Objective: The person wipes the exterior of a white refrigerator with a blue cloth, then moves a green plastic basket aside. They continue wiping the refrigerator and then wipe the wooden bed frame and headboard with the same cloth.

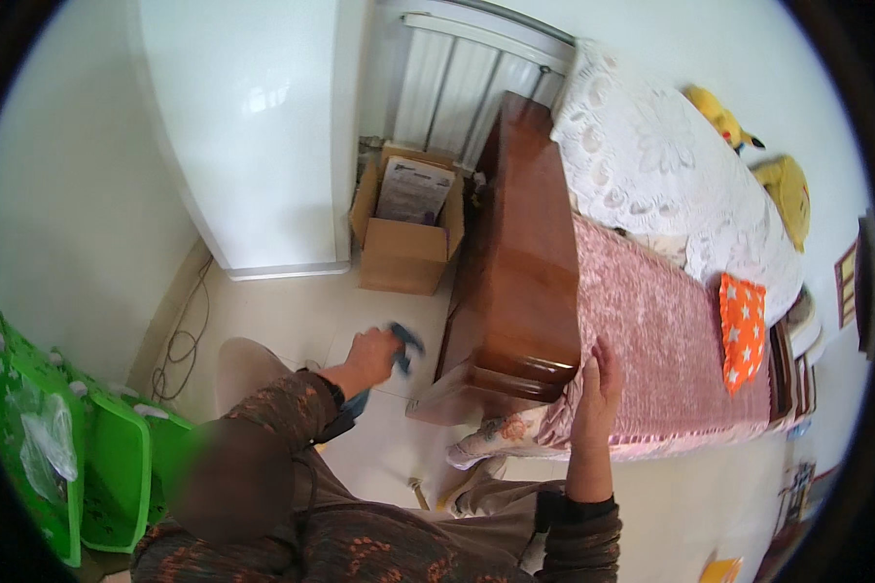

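My left hand (370, 358) is closed on a dark blue piece of what looks like cloth (406, 348), blurred by motion. It is held above the tiled floor, left of the sofa's arm. Fingers extended and holding nothing, my right hand (599, 375) is by the front corner of the glossy brown wooden sofa arm (529, 291). Whether it touches the wood or the seat I cannot tell. Behind that hand spreads a pink plush seat cover (656, 350).
Beyond my left hand, an open cardboard box (402, 255) holds papers (415, 189), between a tall white cabinet-like appliance (255, 146) and the sofa. Green plastic baskets (117, 466) stand at left, near a loose cable (189, 335). An orange star-patterned cushion (742, 331) rests on the sofa.
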`<state>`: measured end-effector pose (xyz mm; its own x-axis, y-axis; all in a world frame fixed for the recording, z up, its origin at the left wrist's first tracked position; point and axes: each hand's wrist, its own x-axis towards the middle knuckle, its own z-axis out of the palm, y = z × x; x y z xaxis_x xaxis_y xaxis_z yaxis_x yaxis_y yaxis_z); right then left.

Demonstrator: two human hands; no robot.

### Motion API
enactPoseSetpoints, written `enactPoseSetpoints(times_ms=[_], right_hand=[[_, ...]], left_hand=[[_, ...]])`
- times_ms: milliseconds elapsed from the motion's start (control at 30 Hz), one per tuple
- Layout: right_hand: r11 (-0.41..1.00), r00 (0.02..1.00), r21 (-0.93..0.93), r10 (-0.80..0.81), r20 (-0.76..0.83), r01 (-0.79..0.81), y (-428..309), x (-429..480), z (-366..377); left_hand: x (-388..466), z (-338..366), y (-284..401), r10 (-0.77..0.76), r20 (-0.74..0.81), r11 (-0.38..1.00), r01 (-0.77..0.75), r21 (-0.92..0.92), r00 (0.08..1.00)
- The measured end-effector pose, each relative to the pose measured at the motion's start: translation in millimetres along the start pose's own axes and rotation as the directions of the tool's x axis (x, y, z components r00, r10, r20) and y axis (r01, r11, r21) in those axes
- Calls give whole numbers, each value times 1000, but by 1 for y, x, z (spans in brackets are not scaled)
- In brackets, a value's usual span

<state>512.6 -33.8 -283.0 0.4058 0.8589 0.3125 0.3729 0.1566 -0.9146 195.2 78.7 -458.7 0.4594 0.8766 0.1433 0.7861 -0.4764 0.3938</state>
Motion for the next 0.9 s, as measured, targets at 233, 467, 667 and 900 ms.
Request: enactPoseSetpoints(times_ms=[233, 467, 667, 900], right_hand=[[689, 887, -589, -179, 427, 422, -44, 46, 45], [553, 852, -670, -156, 500, 495, -47, 43, 46], [600, 845, -641, -116, 522, 478, -50, 45, 48], [595, 859, -673, -60, 508, 440, -56, 44, 52]], left_hand=[[47, -25, 60, -206, 268, 27, 279, -960, 941], [39, -16, 107, -16, 181, 97, 181, -979, 983], [87, -16, 115, -137, -138, 12, -137, -990, 981], [157, -3, 124, 91, -334, -163, -317, -934, 938]])
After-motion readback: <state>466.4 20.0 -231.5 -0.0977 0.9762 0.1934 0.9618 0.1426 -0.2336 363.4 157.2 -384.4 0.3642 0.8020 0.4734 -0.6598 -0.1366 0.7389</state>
